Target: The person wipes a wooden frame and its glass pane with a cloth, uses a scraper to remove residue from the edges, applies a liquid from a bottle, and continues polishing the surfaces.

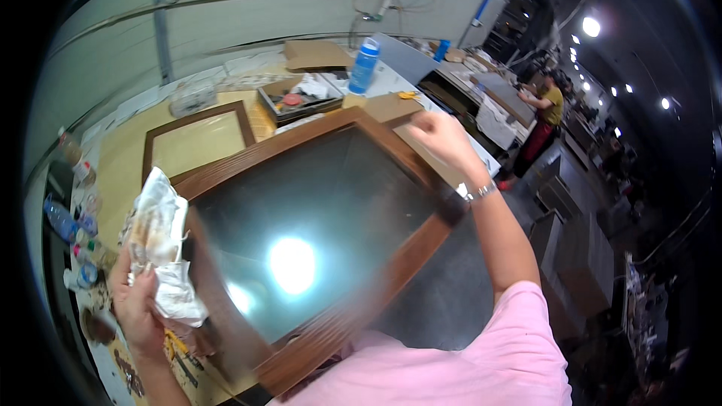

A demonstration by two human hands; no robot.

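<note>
A wooden-framed glass panel [323, 203], brown and partly blurred, lies tilted in front of me, with a bright lamp reflected in its pane. At the panel's left side my left hand [139, 301] grips a crumpled white cloth [159, 218] with brownish stains. My right hand [447, 143] is beyond the panel's right side, fingers curled in; whatever they may hold is hidden. A watch with a metal band [481, 192] sits on that wrist. Behind the panel, a smaller brown frame [201, 124] rests on the yellowish tabletop [113, 150].
A blue bottle [365, 66] stands by an open box [297, 101] holding a white cloth. Cardboard [316, 54] lies at the back. Several bottles [64, 218] line the left edge. Another person [545, 116] works at a bench on the far right.
</note>
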